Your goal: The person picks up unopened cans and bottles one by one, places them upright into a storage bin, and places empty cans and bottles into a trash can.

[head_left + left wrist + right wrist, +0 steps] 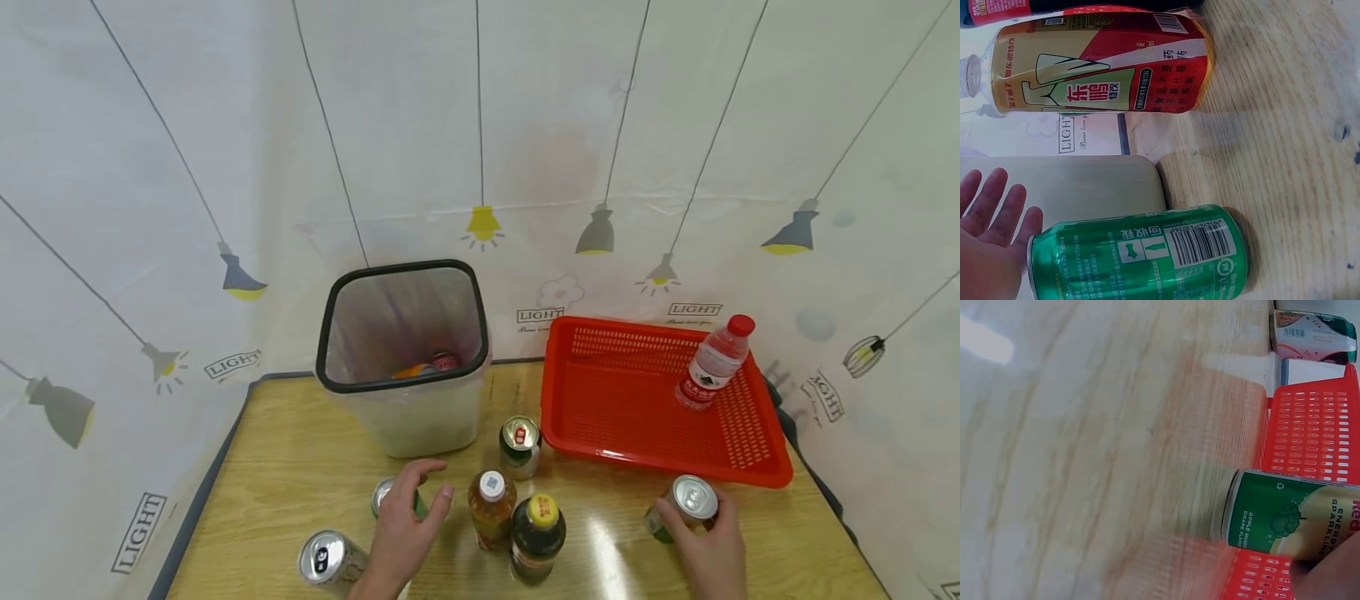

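My left hand (405,533) reaches over the table with its fingers spread, beside a green can (1141,253). In the left wrist view the fingertips are right at that can's top rim. My right hand (708,550) grips a green and gold drink can (1285,512) by its sides, in front of the red basket. The wrist view shows it upright, with only part of the hand in sight. Between the hands stand an amber drink bottle (492,510) with a white cap and a dark bottle (537,537) with a yellow cap.
A lined trash bin (442,417) with cans inside stands at the back. The red basket (600,454) at the right holds a water bottle (712,367) with a red cap. Another can (521,450) stands between bin and basket; a silver-topped can (330,560) is front left.
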